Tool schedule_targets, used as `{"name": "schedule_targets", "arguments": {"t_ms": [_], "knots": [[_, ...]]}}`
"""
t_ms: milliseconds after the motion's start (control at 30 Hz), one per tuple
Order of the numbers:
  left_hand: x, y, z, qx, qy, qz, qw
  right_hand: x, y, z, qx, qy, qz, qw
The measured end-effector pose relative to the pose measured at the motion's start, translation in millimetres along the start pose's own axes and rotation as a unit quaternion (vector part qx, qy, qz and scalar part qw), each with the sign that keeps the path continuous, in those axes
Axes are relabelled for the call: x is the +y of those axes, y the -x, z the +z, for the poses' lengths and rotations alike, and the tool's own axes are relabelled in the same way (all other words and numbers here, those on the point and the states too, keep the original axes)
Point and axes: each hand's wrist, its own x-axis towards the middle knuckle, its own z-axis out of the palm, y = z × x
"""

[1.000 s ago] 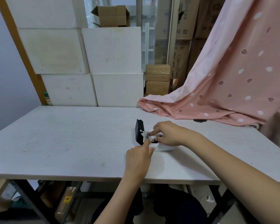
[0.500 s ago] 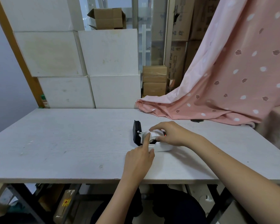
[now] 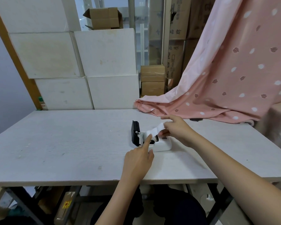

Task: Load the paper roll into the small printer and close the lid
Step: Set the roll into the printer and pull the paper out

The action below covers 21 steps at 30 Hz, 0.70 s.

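- Head view: small white printer (image 3: 161,146) on the grey table (image 3: 71,143), its black lid (image 3: 135,133) standing open at the left end.
- Left hand (image 3: 139,161): index finger extended, pressing the paper roll (image 3: 148,133) seated in the printer.
- Right hand (image 3: 177,129): pinches the loose paper strip (image 3: 159,127) above the printer.
- Pink cloth (image 3: 225,78) drapes behind.

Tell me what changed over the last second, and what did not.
The right hand, which lay over the printer, has lifted up and right, pinching the paper strip and drawing it out of the roll compartment. The left hand keeps its forefinger pressed on the roll. The black lid stays open and upright; the printer has not shifted on the table.
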Motion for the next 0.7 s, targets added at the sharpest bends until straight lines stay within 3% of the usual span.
{"name": "schedule_targets", "arguments": {"t_ms": [67, 267, 500, 600, 667, 700], "knots": [[-1, 0, 1, 0.001, -0.007, 0.001, 1.0, -4, 0, 0, 0.016, -0.06, 0.036, 0.997], [-1, -2, 4, 0.008, -0.006, 0.007, 1.0, 12, -12, -5, 0.031, 0.046, 0.031, 0.998], [-1, -3, 5, 0.024, 0.005, 0.037, 0.999, 19, -10, -12, 0.066, -0.008, 0.08, 0.995], [-2, 1, 2, 0.16, 0.028, 0.077, 0.984, 22, -9, -15, 0.064, -0.048, 0.091, 0.993], [-8, 8, 0, 0.302, 0.116, 0.045, 0.945, 22, -9, -15, 0.059, -0.084, 0.103, 0.989], [-11, 10, -3, 0.329, 0.174, 0.008, 0.928, 23, -8, -16, 0.058, -0.105, 0.109, 0.987]]}}
